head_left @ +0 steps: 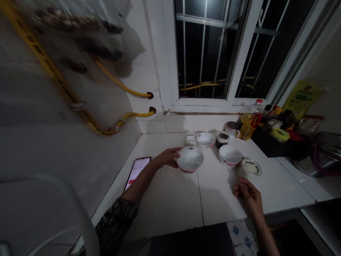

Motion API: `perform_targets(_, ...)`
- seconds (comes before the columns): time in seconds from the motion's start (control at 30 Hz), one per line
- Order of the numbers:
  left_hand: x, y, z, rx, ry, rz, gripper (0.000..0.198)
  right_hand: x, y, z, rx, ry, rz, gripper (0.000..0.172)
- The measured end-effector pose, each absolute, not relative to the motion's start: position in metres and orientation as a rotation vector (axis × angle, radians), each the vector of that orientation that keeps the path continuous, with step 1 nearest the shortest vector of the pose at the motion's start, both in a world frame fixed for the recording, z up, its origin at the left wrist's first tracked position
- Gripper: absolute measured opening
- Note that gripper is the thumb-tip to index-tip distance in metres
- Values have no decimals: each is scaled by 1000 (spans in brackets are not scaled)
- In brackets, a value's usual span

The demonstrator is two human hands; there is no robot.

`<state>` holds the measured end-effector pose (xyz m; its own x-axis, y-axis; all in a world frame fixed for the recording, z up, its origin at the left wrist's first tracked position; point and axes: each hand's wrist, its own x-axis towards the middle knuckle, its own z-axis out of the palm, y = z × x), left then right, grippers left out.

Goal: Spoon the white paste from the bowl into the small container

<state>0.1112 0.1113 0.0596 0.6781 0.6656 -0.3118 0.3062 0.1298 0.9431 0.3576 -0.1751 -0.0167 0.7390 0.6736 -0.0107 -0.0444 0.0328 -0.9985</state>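
My left hand [169, 158] grips the left side of a white bowl [190, 159] with a reddish pattern low on its outside; the bowl looks tilted slightly. My right hand [248, 196] has its fingers drawn together just in front of a white-topped jar [250, 169]; whether anything is pinched there is too dim to see. Left of that jar is a second white bowl [230, 155] with something clear at its right rim. Behind stand another white bowl [206, 140], a small white jar [190, 139] and a dark-labelled jar [222, 139].
A phone [138, 170] with a lit screen lies by the left wall. At the back right are a mug [232, 129], an oil bottle [248, 123], a black tray [264, 141] of condiments and a metal pot [325, 152]. Yellow pipes [103, 130] run along the left wall.
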Motion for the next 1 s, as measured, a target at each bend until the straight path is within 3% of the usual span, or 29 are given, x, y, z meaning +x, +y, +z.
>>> perform_targets(0.4, 86, 173, 59, 1378, 1199, 493, 60, 356, -178, -20, -1430, -621, 492, 66)
perform_targets(0.8, 89, 176, 51, 1488, 1266, 475, 62, 356, -177, -20, -1565, -639, 457, 51)
perform_targets(1.0, 80, 173, 72, 1771, 1455, 542, 45, 366, -201, -21, -1586, -516, 53, 52)
